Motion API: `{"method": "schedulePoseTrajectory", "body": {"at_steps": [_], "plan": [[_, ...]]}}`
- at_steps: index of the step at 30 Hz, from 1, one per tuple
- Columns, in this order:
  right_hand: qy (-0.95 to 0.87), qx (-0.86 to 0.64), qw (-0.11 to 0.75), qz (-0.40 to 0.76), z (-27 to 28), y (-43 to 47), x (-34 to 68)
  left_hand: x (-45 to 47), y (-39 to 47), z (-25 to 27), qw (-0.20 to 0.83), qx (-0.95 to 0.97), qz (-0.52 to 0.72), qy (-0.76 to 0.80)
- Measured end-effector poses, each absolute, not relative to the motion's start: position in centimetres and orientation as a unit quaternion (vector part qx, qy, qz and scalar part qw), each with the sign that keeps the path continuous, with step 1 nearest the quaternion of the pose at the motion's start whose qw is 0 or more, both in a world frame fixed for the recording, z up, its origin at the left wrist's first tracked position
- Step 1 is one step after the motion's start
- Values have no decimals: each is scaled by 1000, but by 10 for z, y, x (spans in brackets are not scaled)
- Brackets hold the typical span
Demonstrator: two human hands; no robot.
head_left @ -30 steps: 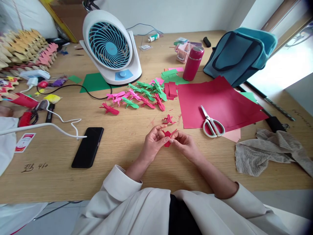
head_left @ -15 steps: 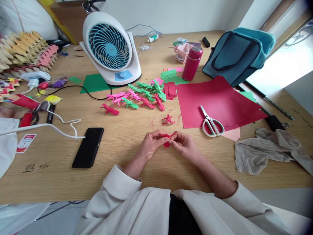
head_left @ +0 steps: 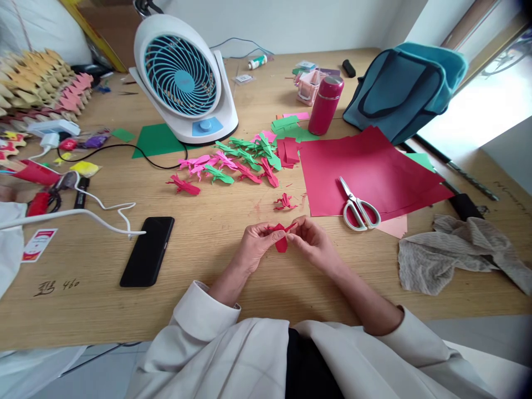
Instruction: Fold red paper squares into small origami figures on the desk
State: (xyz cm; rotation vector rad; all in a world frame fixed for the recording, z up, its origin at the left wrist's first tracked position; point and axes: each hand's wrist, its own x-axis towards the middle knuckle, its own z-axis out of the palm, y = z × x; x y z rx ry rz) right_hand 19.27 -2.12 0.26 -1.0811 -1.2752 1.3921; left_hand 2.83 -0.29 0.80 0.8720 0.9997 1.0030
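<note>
A small folded red paper figure [head_left: 281, 244] is held between both hands above the table, near its front edge. My left hand [head_left: 255, 246] pinches the figure's body from the left, thumb on top. From the right, my right hand [head_left: 311, 244] grips a thin strip that sticks out of the figure's side. Just beyond my fingers a finished-looking red origami figure [head_left: 285, 201] stands on the wood. Farther back lies a cluster of green, pink and red folded paper figures [head_left: 245, 160]. Small red paper rectangles [head_left: 290, 151] are stacked beside them.
White-handled scissors [head_left: 358, 208] lie on large red paper sheets [head_left: 369, 172] to the right. A grey cloth [head_left: 436, 257], blue bag [head_left: 399, 94] and red bottle [head_left: 327, 105] stand around them. On the left are a phone [head_left: 147, 251], white cable [head_left: 83, 213] and fan [head_left: 185, 83].
The red paper figure has been turned slightly between my fingers, and more of its body shows. My right fingers have drawn its side strip outward and up. The view has shifted slightly.
</note>
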Motion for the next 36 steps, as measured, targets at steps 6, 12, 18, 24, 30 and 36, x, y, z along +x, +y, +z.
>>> {"method": "schedulePoseTrajectory", "body": {"at_steps": [6, 12, 18, 24, 30, 36], "plan": [[-499, -415, 493, 580, -4, -18, 196, 28, -3, 8, 683, 379, 439, 444], [-521, -425, 487, 558, -3, -18, 197, 29, -3, 8, 684, 380, 428, 452], [-534, -424, 487, 546, -2, -18, 197, 29, -3, 7, 676, 390, 423, 460], [-580, -453, 460, 497, 4, -20, 197, 30, -3, 6, 647, 433, 423, 463], [-625, -450, 458, 444, 8, -21, 198, 29, -3, 4, 648, 454, 413, 451], [-646, -436, 468, 416, 5, -20, 198, 28, -3, 4, 644, 465, 417, 442]]}}
